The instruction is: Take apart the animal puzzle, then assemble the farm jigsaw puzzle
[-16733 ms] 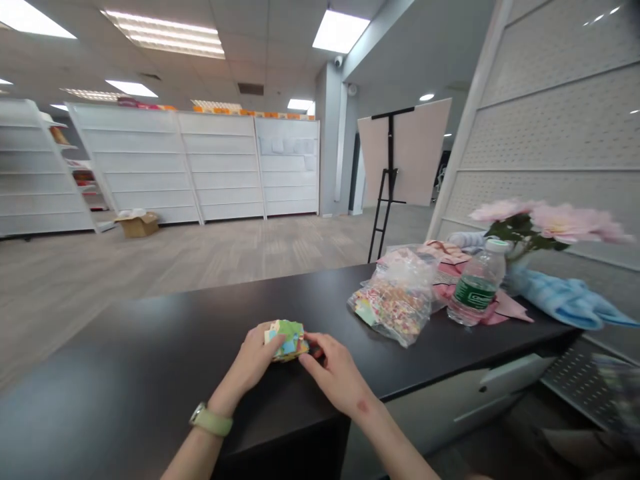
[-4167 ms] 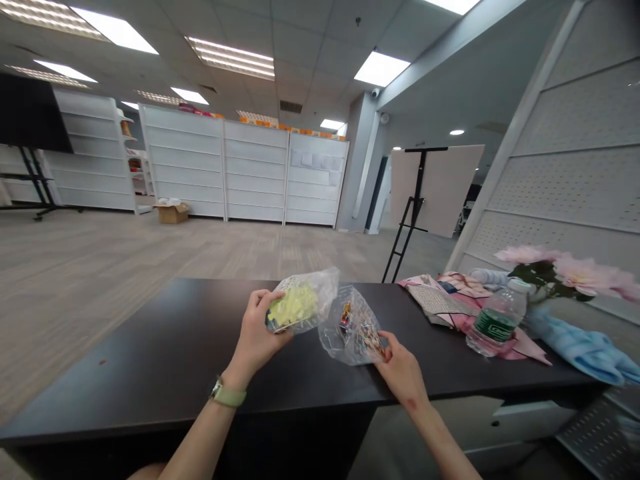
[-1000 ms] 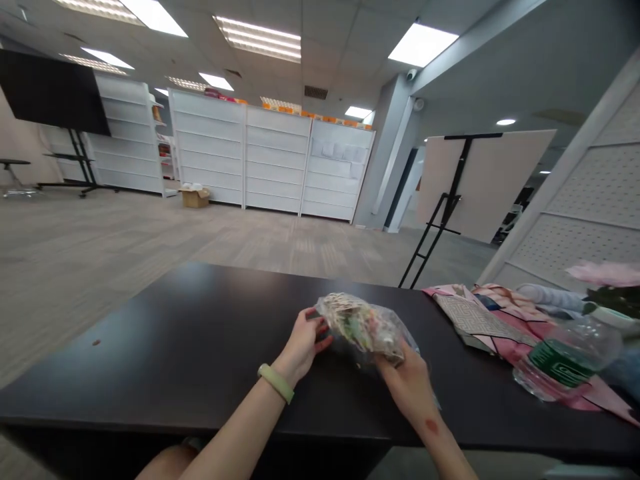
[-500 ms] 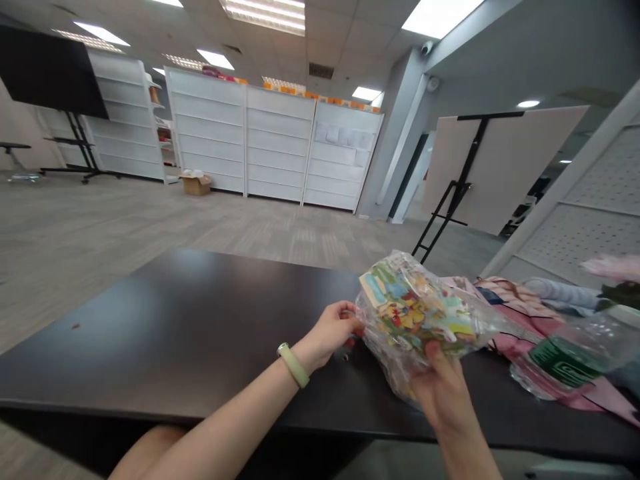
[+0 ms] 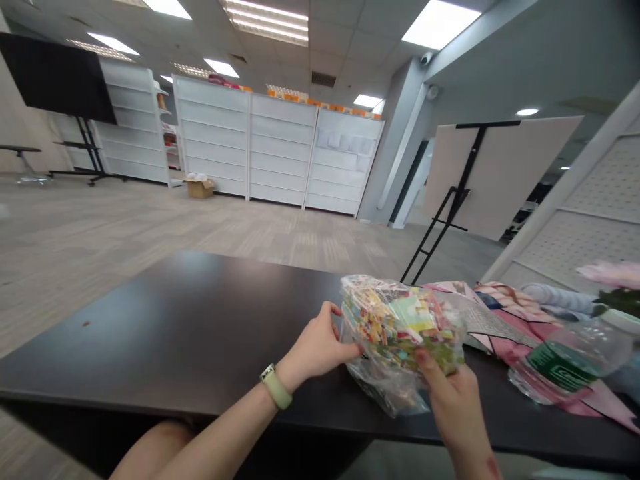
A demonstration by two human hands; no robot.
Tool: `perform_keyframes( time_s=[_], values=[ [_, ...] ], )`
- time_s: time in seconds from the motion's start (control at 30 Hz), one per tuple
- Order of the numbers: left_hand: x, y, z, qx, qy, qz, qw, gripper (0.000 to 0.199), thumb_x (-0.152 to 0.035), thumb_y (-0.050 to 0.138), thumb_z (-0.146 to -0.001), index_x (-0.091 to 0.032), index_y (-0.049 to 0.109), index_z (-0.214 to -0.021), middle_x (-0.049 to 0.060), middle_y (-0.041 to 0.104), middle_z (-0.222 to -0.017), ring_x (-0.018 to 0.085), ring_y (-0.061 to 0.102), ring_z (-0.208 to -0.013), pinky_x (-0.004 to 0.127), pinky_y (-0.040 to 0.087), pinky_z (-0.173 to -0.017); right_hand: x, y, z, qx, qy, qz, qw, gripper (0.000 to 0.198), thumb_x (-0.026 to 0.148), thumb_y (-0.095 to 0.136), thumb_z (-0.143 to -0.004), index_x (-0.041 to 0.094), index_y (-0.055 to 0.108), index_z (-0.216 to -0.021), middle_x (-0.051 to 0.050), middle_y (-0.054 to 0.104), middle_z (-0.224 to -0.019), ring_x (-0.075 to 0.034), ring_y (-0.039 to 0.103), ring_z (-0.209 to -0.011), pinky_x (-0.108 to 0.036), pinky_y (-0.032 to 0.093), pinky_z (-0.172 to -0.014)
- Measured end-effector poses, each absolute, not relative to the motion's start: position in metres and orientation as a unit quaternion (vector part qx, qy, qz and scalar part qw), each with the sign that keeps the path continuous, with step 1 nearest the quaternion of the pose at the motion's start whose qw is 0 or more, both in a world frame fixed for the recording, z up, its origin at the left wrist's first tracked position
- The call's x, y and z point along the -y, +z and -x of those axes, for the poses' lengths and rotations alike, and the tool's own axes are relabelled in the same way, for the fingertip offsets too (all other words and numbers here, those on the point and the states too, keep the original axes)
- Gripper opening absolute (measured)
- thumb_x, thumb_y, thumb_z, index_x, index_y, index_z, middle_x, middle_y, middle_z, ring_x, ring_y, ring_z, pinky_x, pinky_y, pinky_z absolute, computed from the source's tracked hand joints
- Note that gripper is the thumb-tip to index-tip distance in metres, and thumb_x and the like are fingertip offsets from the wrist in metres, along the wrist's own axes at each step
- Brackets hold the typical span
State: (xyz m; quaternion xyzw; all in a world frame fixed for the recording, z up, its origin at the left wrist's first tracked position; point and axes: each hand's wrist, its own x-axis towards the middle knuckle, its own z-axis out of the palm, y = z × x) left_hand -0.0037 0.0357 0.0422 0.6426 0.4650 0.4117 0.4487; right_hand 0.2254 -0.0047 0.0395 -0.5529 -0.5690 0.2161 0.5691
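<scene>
And here a clear bag point(image 5: 397, 353) of colourful pieces point(image 5: 377, 317) is clasped by the right hand point(image 5: 453, 393) over the dark table point(image 5: 200, 327), its edge loosely pinched by the left hand point(image 5: 317, 343).

A: Looking from where?
B: From head height, behind the near edge of the glossy black rectangular table point(image 5: 200, 327), facing forward and down.
A: How near?
B: Close to the bare left hand point(image 5: 317, 345) and bare right hand point(image 5: 453, 393); the tall white panelled shelving point(image 5: 283, 147) stands well beyond the far edge.
A: And sideways?
B: The far left corner shows; the right end is cut off.
</scene>
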Motion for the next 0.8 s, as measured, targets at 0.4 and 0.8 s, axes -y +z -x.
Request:
perform_keyframes(
  time_s=[0.4,0.8],
  values=[
    [-0.036,0.042,0.007,-0.432,0.507,-0.661,0.346,0.015,-0.024,0.059,-0.086,-0.022,0.072,-0.080,0.004,0.068,-0.073,0.021,0.062,-0.069,0.030,0.044,-0.069,0.011,0.046,-0.209,0.557,0.128,0.613,0.545,0.062,0.073,0.065,-0.076,0.013,0.078,-0.083,-0.013,0.078,-0.081,-0.032,0.072,-0.078,-0.032,0.058,-0.065],
    [-0.038,0.021,-0.010,-0.328,0.603,-0.383,0.617,0.029,-0.040,0.069,-0.077,-0.021,0.048,-0.073,-0.006,0.049,-0.065,0.010,0.046,-0.058,0.020,0.039,-0.055,0.007,0.035,-0.206,0.732,0.109,0.588,0.326,0.056,0.060,0.034,-0.100,0.025,0.073,-0.118,-0.010,0.076,-0.111,-0.033,0.070,-0.104,-0.038,0.057,-0.083]
  ],
)
